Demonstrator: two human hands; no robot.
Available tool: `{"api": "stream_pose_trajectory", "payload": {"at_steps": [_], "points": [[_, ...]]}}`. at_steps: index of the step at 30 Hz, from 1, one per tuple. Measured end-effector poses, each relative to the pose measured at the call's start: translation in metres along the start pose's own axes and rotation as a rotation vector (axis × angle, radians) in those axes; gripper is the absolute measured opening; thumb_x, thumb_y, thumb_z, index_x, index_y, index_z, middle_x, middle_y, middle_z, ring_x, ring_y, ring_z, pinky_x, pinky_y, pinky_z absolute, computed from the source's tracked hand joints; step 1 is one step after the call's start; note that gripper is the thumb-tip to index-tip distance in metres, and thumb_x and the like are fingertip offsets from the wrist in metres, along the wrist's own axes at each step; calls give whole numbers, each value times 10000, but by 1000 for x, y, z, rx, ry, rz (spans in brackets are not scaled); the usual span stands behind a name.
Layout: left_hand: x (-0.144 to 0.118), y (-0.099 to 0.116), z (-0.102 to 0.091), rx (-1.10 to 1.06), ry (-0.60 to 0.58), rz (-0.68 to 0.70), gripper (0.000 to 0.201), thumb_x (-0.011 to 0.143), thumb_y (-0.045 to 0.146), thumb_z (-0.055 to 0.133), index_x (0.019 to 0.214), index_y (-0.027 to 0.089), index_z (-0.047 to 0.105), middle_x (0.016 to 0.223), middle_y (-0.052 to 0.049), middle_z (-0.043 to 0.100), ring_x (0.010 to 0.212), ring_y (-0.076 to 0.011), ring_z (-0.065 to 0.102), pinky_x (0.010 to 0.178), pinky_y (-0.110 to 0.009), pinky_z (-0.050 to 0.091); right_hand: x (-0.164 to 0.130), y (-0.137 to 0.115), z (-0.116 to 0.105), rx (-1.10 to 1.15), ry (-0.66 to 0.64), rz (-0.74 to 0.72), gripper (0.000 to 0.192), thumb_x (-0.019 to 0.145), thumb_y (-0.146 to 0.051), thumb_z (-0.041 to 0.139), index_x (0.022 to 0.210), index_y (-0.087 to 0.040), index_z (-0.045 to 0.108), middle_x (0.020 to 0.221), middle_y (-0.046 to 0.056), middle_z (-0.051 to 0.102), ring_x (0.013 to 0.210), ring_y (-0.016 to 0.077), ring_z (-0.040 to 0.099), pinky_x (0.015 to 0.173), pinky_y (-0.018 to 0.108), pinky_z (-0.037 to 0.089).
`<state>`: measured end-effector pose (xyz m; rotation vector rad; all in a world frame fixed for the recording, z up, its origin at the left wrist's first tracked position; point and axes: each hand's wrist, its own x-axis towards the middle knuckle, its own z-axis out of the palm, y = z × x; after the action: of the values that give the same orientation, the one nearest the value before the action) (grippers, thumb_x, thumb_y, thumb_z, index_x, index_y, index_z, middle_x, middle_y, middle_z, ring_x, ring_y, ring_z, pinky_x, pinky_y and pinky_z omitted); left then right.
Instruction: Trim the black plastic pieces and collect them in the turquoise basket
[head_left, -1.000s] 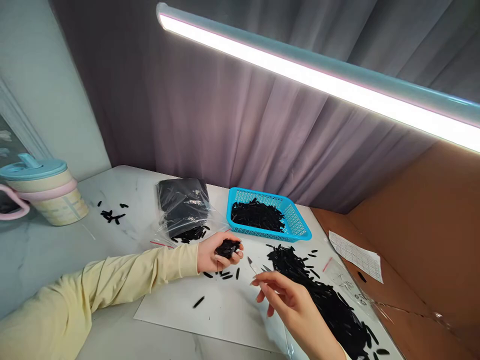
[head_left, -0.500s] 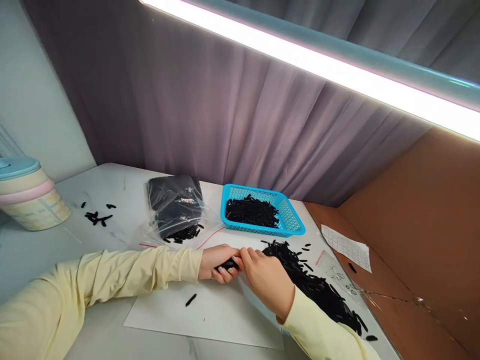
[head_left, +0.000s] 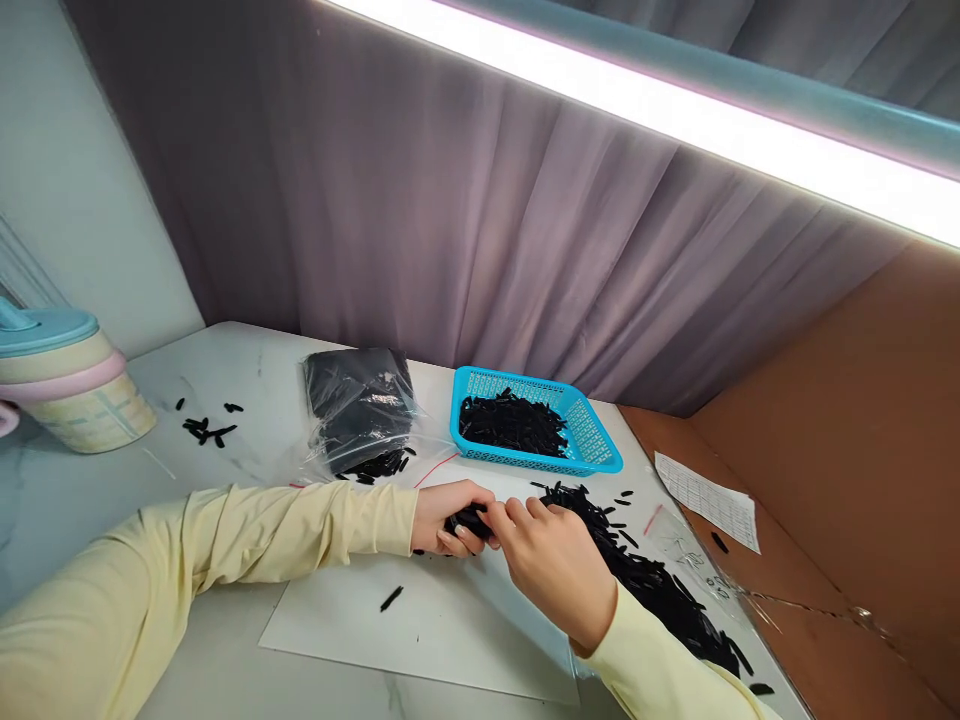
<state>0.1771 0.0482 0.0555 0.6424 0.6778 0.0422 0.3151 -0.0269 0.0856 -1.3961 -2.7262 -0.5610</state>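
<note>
My left hand is wrapped round a bunch of small black oblong pieces, whose exact kind I cannot make out. My right hand meets it from the right, its fingertips pinched together at the near end of the bunch; what lies between them is hidden. Below the hands, one loose black piece rests on a white board. A long heap of the same pieces spreads just right of my right hand, partly behind the forearm.
Behind the hands stands a blue plastic basket with black pieces in it. Left of it lies a clear zip bag of dark contents. A few pieces lie near a lidded cup. Paper and another clear bag are at right.
The view has shifted slightly, moving everything a little to the right. My right fingertips have slid a little off the left hand, and more of the black bunch shows.
</note>
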Motion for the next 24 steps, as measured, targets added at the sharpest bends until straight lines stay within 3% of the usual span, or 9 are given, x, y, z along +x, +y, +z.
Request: {"api": "stream_pose_trajectory", "payload": {"at_steps": [2, 4, 8, 11, 14, 18, 21, 24], "points": [[0, 3, -3, 13, -6, 16, 68, 577, 181, 495, 557, 135, 450, 548, 9, 466, 311, -19, 246, 244, -142, 72, -5, 2, 0, 204, 75, 63, 191, 894, -156, 386, 810, -163, 558, 640, 41, 598, 553, 155, 545, 475, 282, 254], [-1, 5, -6, 32, -4, 48, 79, 566, 166, 499, 623, 114, 515, 581, 8, 481, 317, -17, 245, 254, -144, 74, -11, 0, 4, 577, 111, 204, 309, 937, -256, 309, 729, -169, 521, 590, 19, 556, 510, 127, 509, 476, 257, 281], [-4, 2, -10, 96, 38, 127, 197, 571, 175, 496, 734, 105, 582, 580, 28, 453, 323, -15, 212, 281, -156, 64, -21, -16, 25, 1590, -22, 620, 428, 879, -543, 329, 666, -185, 428, 468, -51, 439, 343, 75, 397, 355, 194, 289], [-8, -10, -7, 187, 121, 222, 183, 615, 204, 499, 728, 104, 602, 527, 36, 429, 326, -22, 213, 307, -169, 51, -25, -28, 42, 2099, -49, 771, 431, 805, -590, 450, 698, -172, 452, 465, -55, 479, 291, 58, 382, 290, 165, 271], [-12, -25, -4, 278, 253, 374, 150, 658, 192, 470, 691, 124, 599, 450, 61, 378, 336, -31, 210, 331, -171, 68, -28, -30, 51, 2326, 22, 787, 380, 788, -523, 537, 737, -148, 504, 514, -31, 540, 309, 58, 424, 288, 159, 303], [-13, -40, -4, 390, 417, 533, 134, 703, 188, 473, 684, 145, 599, 392, 86, 299, 373, -50, 228, 357, -166, 157, -29, -24, 55, 2428, 63, 783, 312, 799, -436, 565, 741, -131, 533, 567, -4, 577, 349, 71, 481, 295, 162, 343], [-13, -47, -6, 696, 543, 707, 196, 753, 217, 490, 804, 149, 667, 513, 31, 500, 483, -84, 409, 454, -188, 337, -29, -22, 56, 2445, 53, 751, 293, 815, -416, 551, 749, -131, 535, 594, 13, 603, 355, 77, 495, 298, 169, 368], [-13, -52, -8, 909, 576, 794, 249, 806, 247, 481, 907, 156, 690, 690, -22, 649, 634, -132, 553, 581, -223, 436, -30, -24, 57, 2442, 26, 732, 295, 822, -422, 542, 755, -135, 529, 618, 27, 629, 361, 81, 508, 301, 171, 388]]}}
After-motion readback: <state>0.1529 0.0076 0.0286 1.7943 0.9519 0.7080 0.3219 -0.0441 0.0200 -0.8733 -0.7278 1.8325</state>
